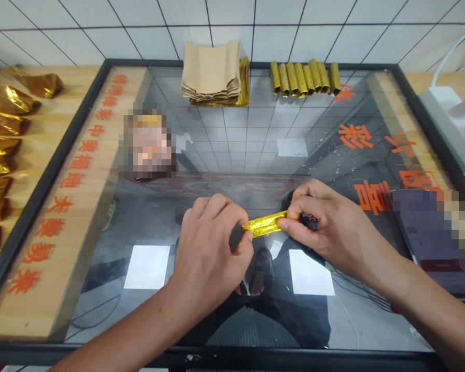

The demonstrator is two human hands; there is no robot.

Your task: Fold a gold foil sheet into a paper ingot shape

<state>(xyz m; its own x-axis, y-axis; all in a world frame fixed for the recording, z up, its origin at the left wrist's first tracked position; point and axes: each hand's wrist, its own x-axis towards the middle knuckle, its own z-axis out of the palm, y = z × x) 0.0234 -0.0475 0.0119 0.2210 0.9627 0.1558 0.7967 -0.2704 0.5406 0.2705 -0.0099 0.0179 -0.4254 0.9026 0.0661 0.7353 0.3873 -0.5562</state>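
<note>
A narrow strip of gold foil paper [265, 224], folded or rolled lengthwise, is stretched between my two hands over the glass tabletop [232, 155]. My left hand [213, 240] pinches its left end between thumb and fingers. At the other end, the thumb and fingers of my right hand [320, 214] are closed on it. The right end sits slightly higher than the left. A small dark thing [309, 221] with orange flecks shows by my right palm; its kind is unclear. Farther back lie a stack of brown-backed gold paper sheets [211, 72] and a row of several gold paper rolls [305, 78].
Several folded gold foil pieces [0, 147] lie on the wood at the left. A pixelated object [149, 142] rests on the glass. At the right are a phone [430, 235] and a white power strip [447, 121] with a cable. Black edging [42, 191] frames the glass.
</note>
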